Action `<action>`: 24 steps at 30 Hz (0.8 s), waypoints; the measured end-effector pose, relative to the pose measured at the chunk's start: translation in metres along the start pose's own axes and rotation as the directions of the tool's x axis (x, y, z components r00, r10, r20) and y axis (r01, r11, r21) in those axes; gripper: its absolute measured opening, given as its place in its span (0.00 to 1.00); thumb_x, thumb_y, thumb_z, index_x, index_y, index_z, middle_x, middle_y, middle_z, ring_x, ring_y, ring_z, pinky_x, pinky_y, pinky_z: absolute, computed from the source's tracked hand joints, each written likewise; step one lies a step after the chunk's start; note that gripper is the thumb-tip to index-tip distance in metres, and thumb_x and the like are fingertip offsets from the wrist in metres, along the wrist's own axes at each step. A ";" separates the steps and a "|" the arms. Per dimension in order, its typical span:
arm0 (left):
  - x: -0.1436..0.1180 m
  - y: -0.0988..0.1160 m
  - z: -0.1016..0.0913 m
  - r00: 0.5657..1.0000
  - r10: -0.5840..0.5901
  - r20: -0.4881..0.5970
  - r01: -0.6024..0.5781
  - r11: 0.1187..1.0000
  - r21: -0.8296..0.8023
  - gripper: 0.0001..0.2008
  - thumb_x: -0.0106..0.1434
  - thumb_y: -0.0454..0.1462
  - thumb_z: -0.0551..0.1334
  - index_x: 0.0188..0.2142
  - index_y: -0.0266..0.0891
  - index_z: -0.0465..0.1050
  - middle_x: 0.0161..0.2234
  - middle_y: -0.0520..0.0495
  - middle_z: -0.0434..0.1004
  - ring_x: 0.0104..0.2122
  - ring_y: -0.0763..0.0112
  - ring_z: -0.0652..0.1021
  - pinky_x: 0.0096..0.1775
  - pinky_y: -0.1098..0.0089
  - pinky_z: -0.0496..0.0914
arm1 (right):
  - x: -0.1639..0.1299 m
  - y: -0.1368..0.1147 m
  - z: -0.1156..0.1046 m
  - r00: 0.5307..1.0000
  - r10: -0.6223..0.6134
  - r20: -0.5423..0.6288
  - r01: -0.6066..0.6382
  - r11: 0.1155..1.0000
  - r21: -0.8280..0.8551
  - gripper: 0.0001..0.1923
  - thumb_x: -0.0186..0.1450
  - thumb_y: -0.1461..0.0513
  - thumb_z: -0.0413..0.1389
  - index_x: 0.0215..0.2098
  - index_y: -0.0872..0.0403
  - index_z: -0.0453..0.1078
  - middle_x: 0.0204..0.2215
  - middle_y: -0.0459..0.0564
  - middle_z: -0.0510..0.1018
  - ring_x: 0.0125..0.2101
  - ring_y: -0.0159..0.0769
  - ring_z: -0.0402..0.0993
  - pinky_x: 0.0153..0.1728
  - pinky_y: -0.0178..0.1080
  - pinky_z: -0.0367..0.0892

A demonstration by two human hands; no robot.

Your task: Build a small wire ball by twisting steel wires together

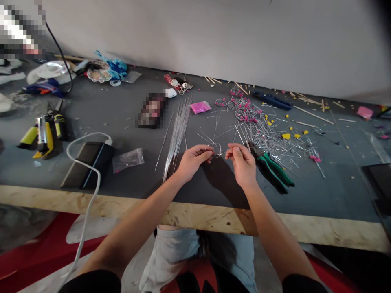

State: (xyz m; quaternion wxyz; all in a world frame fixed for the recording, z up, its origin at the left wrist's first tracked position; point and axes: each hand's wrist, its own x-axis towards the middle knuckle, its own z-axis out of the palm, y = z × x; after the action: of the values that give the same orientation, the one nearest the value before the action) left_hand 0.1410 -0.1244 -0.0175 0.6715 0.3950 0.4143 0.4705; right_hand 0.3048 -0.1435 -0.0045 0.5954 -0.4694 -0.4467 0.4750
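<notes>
"Wire loop (220, 150), is it, between the two hands over the dark tabletop (198, 189)?"

"Yes. The left hand (192, 162) pinches its left side between thumb and fingers."

"And the right hand (243, 165)?"

"Fingers curled in, near the loop's other side; I can't tell whether they grip a wire end."

"What could go wrong?"

"If the left pinch slackens, springy wire might pop open and lose its curve. The wire pile (265, 136) lies just past the right hand, so a stray end could snag and tug things askew."
</notes>
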 end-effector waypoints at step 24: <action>-0.005 0.005 0.002 0.977 -0.033 0.210 0.022 0.998 0.057 0.09 0.55 0.40 0.65 0.31 0.34 0.72 0.23 0.51 0.72 0.25 0.77 0.72 0.31 0.73 0.66 | -0.007 -0.003 0.007 0.831 0.456 0.319 -0.450 0.888 -0.097 0.07 0.59 0.59 0.55 0.28 0.54 0.66 0.17 0.39 0.63 0.19 0.24 0.55 0.22 0.32 0.47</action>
State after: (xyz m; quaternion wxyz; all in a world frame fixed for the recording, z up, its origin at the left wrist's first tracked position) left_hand 0.1399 -0.1278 -0.0116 0.7070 0.4549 0.3589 0.4054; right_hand 0.2973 -0.1493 -0.0012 0.3776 -0.4799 -0.4210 0.6707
